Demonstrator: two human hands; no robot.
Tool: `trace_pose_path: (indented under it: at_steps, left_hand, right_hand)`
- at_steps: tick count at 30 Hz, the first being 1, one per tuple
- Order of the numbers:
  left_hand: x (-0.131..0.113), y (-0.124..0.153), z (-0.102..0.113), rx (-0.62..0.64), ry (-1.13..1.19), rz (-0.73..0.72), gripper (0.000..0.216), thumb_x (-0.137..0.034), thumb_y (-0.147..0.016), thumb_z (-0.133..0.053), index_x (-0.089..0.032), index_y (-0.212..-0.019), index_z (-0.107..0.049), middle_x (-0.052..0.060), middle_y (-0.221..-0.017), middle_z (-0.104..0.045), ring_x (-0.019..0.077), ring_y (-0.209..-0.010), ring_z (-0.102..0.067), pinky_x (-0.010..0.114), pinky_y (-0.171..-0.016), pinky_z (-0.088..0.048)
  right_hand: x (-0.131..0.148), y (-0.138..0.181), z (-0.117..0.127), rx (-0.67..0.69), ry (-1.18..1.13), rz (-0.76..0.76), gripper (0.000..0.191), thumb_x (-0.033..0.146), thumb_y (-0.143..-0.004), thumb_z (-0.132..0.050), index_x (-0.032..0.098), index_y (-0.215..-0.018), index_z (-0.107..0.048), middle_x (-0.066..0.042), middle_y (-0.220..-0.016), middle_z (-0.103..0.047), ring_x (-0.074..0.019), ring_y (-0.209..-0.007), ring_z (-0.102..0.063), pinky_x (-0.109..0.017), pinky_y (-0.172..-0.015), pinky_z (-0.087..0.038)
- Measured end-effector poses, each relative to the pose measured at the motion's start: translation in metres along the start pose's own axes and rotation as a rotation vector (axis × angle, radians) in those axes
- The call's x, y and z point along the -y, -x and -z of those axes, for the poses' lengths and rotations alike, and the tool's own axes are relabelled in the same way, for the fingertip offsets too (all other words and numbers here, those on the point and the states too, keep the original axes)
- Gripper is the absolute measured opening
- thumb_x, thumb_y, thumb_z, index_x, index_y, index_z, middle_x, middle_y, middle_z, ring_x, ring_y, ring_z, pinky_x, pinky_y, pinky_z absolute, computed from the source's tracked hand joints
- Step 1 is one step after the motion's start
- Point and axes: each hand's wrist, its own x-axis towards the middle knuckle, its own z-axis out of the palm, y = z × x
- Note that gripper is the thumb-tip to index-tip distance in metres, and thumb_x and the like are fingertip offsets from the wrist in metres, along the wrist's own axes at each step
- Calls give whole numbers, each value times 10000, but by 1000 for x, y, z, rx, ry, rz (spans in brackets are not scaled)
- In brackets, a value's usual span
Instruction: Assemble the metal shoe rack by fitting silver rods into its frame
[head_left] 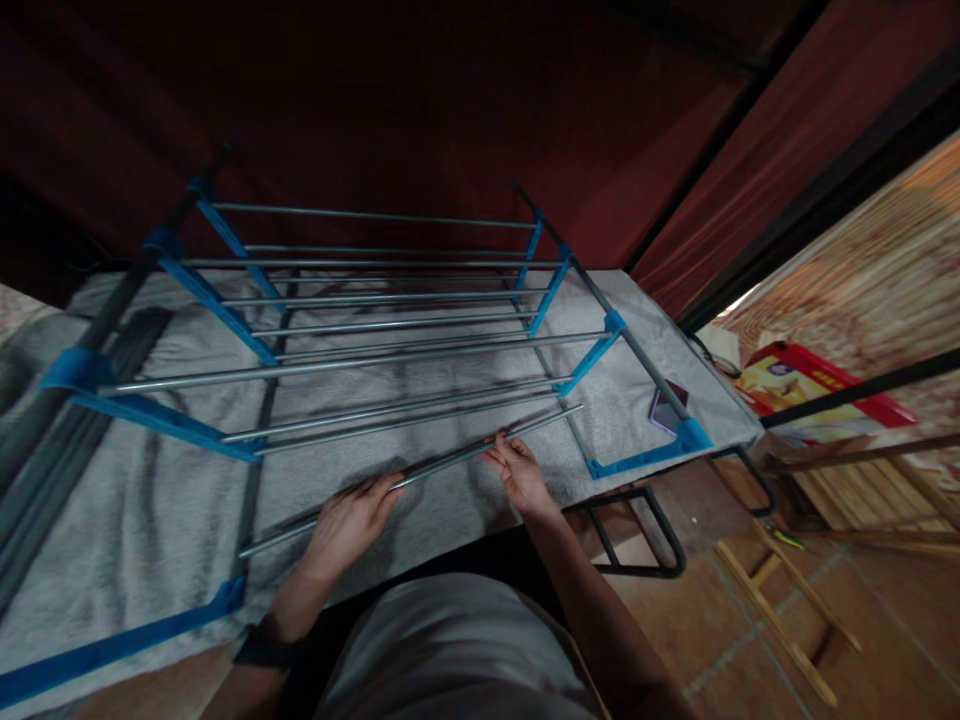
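Both of my hands hold one loose steel rod (442, 464) that runs slanted from lower left to upper right. My left hand (346, 522) grips it near the middle, fingers curled over it. My right hand (516, 472) pinches it further along toward its right end. The rod hovers just in front of a rack (375, 300) of several steel rods set between blue plastic side brackets, which lies on a grey towel-covered surface (150, 500). The rod's right tip points at the blue bracket (592, 365) on the right side.
A loose blue bracket (645, 455) lies at the surface's right edge beside a small dark phone-like object (664, 408). A red and yellow box (810, 390) and wooden slats (780, 620) lie on the tiled floor at right. A dark curtain hangs behind.
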Motion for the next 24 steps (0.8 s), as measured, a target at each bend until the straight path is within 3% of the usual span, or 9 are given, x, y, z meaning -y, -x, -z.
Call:
trace_pose_path:
  at_steps: [6, 11, 16, 19, 21, 24]
  left_hand:
    - [5, 1, -6, -11, -9, -32, 488, -496, -1069, -360, -251, -1255, -739, 79, -1169, -823, 271, -982, -797, 378, -832, -616]
    - [5, 0, -4, -68, -27, -100, 439, -447, -1077, -384, -244, -1220, -746, 88, -1156, -817, 270, -1008, -772, 400, -893, -588]
    - [-11, 6, 6, -390, -97, -245, 325, -361, -1058, -515, -247, -1290, -713, 108, -1257, -775, 276, -1150, -721, 478, -1095, -499]
    - [-25, 19, 6, -596, -151, -305, 283, -248, -1020, -598, -274, -1277, -714, 90, -1252, -783, 268, -1160, -728, 480, -1106, -488]
    - [-33, 27, 0, -580, -98, -346, 276, -207, -1013, -600, -290, -1244, -727, 58, -1171, -809, 241, -1099, -753, 424, -1030, -541]
    - [-41, 30, -13, -436, 73, -293, 271, -258, -1050, -537, -285, -1238, -731, 47, -1130, -821, 225, -1058, -772, 382, -958, -599]
  right_hand:
    - [-1, 4, -3, 10, -20, 36, 263, 333, -699, -914, 259, -842, -706, 1, -900, -768, -187, -937, -743, -346, -912, -607]
    - [-5, 4, -3, -15, -25, 36, 297, 335, -650, -934, 243, -816, -706, -2, -853, -762, -186, -873, -735, -350, -881, -617]
    - [-5, 1, -4, -38, -11, 76, 277, 337, -684, -913, 246, -757, -661, 16, -828, -744, -161, -828, -730, -323, -848, -613]
    - [2, 1, -5, -29, -44, 79, 281, 327, -680, -918, 245, -736, -655, 13, -844, -754, -161, -842, -732, -328, -869, -612]
    - [9, 2, -5, -34, -89, 65, 287, 310, -659, -935, 244, -730, -666, 9, -853, -766, -167, -860, -735, -333, -881, -614]
    - [17, 8, -8, -28, -160, 43, 282, 251, -636, -953, 243, -739, -690, 7, -884, -783, -170, -890, -742, -336, -897, -618]
